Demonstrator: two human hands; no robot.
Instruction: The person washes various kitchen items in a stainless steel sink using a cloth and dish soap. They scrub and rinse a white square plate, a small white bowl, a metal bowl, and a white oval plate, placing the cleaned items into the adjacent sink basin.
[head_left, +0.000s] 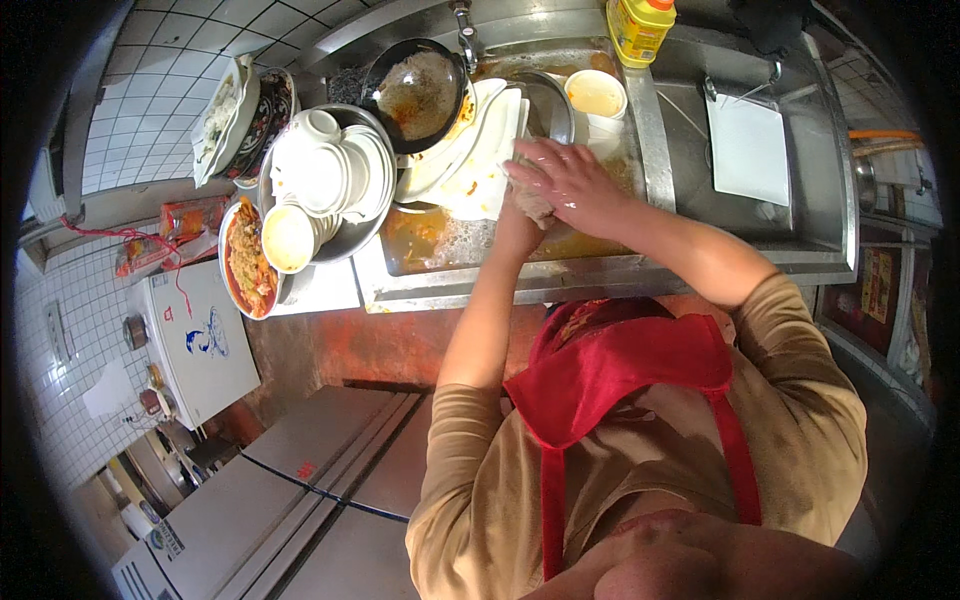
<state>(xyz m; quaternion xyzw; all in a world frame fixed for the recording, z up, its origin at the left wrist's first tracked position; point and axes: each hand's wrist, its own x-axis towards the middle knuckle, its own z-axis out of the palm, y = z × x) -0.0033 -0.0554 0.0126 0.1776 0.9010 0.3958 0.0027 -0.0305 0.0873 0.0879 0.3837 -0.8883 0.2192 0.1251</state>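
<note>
Over the sink basin, my left hand (519, 229) and my right hand (566, 184) meet around a wet, beige cloth (534, 206). My right hand lies over the cloth with wet, stretched fingers. The fingers of my left hand are mostly hidden under it. Just left of the hands, stacked white plates (472, 176) with food scraps lean in the sink (450, 251), which holds cloudy, foamy, orange-tinted water. Behind them are a black bowl (424, 94) of murky liquid and a round metal pan (551, 105). Several white cups (596, 94) stand to the right.
A metal basin (365, 225) of white dishes sits left, beside a bowl of food scraps (251, 262). At the back are a faucet (465, 34) and a yellow bottle (641, 30). A white rectangular plate (750, 150) lies in the right-hand basin (686, 180).
</note>
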